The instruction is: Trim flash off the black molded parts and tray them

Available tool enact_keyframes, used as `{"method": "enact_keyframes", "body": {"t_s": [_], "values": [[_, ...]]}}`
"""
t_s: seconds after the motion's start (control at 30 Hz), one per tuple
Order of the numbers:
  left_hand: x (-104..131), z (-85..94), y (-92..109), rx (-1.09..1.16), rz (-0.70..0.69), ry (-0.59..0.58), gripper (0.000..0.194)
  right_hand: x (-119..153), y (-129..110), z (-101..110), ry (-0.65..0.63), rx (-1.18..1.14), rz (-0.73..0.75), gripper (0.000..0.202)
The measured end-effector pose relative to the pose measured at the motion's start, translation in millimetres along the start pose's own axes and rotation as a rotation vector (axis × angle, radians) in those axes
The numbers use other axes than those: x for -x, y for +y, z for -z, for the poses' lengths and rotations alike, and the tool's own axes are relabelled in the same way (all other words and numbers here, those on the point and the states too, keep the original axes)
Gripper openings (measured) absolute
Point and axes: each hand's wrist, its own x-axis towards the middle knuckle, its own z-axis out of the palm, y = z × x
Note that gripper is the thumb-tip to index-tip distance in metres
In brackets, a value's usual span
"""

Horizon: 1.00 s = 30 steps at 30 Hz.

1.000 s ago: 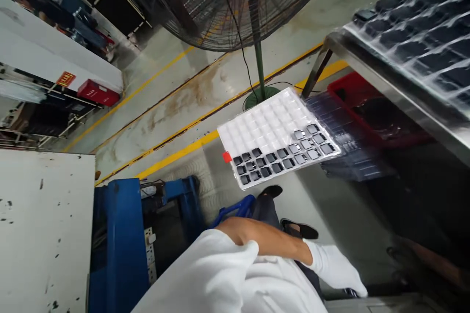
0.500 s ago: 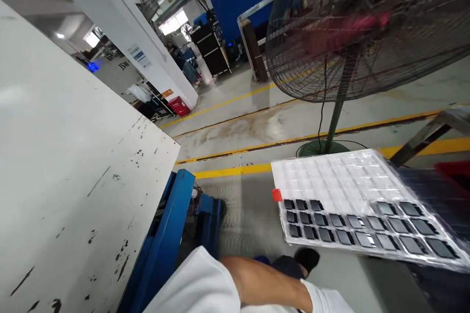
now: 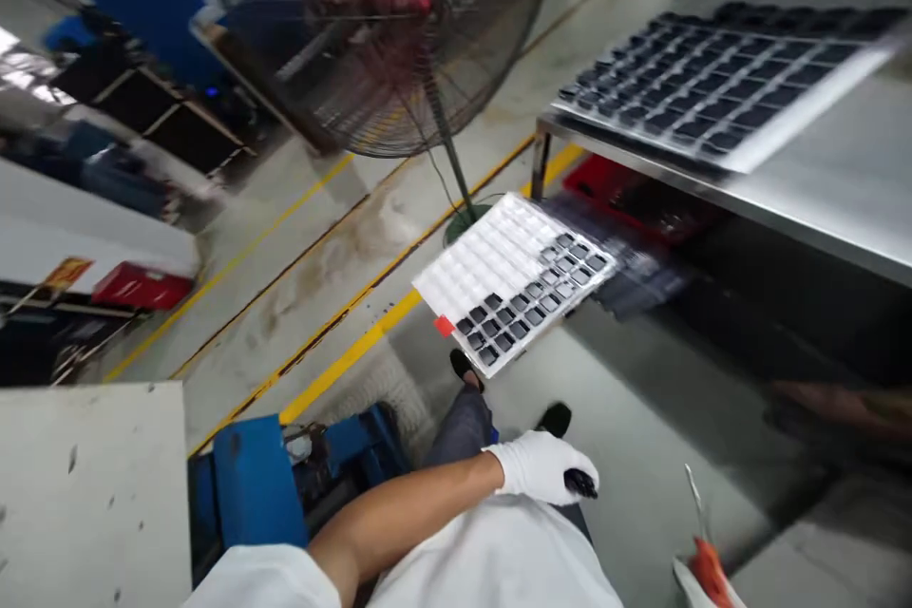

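White plastic made up the compartment tray (image 3: 484, 252), which lay between the pedestal fan (image 3: 427, 38) and the wearer's body. Dark rectangular pieces (image 3: 505, 341) filled the two rows of pockets along its near edge; in the third row, three sat at the end by the red tag (image 3: 444, 326) and two at the opposite end. The tray's other pockets showed white.

Nearer the wearer than the tray, the left hand (image 3: 545, 467), in a white glove, was closed around small black parts (image 3: 580, 483) that stuck out past the fingers. The right hand (image 3: 685, 581), cut off by the bottom edge of the view and well apart from the left, gripped an orange-handled tool (image 3: 709, 570) with a thin metal end pointing away from the wearer; blur hid its exact type.

To the right of the compartment tray stood a metal table (image 3: 847, 171), bearing a larger tray (image 3: 773, 138) with rows of dark pieces. Under that table, just beyond the compartment tray's right end, a red bin (image 3: 595, 179) held items too dim to make out. Far to the tray's left, a red box (image 3: 142, 287) sat beside an orange sign (image 3: 67, 274), whose lettering was too blurred to read.
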Motion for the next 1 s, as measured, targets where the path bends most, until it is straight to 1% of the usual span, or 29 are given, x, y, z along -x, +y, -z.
{"method": "enact_keyframes", "body": {"t_s": [0.03,0.07,0.1,0.17,0.23,0.33,0.4,0.43,0.5,0.53,0.6,0.67,0.8,0.87,0.93,1.0], "values": [[4,-4.1,-8,0.035,-0.021,-0.009,0.027,11,11,-12,0.042,-0.022,-0.072,0.06],[9,-8.7,-18,0.078,-0.031,-0.018,0.029,21,17,-30,0.076,-0.044,-0.138,0.065],[15,-13.3,-31,0.123,-0.031,-0.037,0.03,30,18,-52,0.098,-0.064,-0.195,0.07],[31,-19.3,-62,0.226,-0.021,-0.087,0.032,47,13,-102,0.126,-0.091,-0.265,0.076],[51,-18.3,-101,0.373,0.013,-0.097,0.031,66,0,-154,0.169,-0.104,-0.302,0.079],[79,-7.6,-171,0.577,0.119,-0.058,0.032,95,-20,-226,0.251,-0.056,-0.286,0.077],[92,-1.6,-219,0.653,0.201,-0.033,0.032,111,-30,-265,0.245,-0.01,-0.252,0.075],[98,-0.4,-241,0.69,0.245,-0.013,0.032,117,-32,-280,0.226,0.016,-0.233,0.073],[108,-1.7,-278,0.761,0.333,0.031,0.033,125,-34,-303,0.176,0.077,-0.221,0.072],[113,-3.8,-292,0.792,0.37,0.042,0.032,125,-33,-311,0.164,0.113,-0.225,0.071],[121,-9.5,-313,0.842,0.426,0.037,0.029,121,-28,-325,0.156,0.177,-0.239,0.07],[128,-16.1,-329,0.869,0.464,0.031,0.026,111,-19,-341,0.131,0.232,-0.268,0.07],[138,-29.7,-356,0.856,0.554,0.027,0.025,86,1,-384,-0.052,0.291,-0.216,0.07],[137,-36.7,-369,0.84,0.601,0.006,0.025,77,9,-401,-0.07,0.287,-0.205,0.071],[133,-43.1,-378,0.824,0.615,-0.007,0.023,71,14,-410,-0.047,0.303,-0.218,0.072],[125,-47.3,-383,0.804,0.601,-0.01,0.022,69,17,-410,-0.064,0.342,-0.207,0.071]]}}
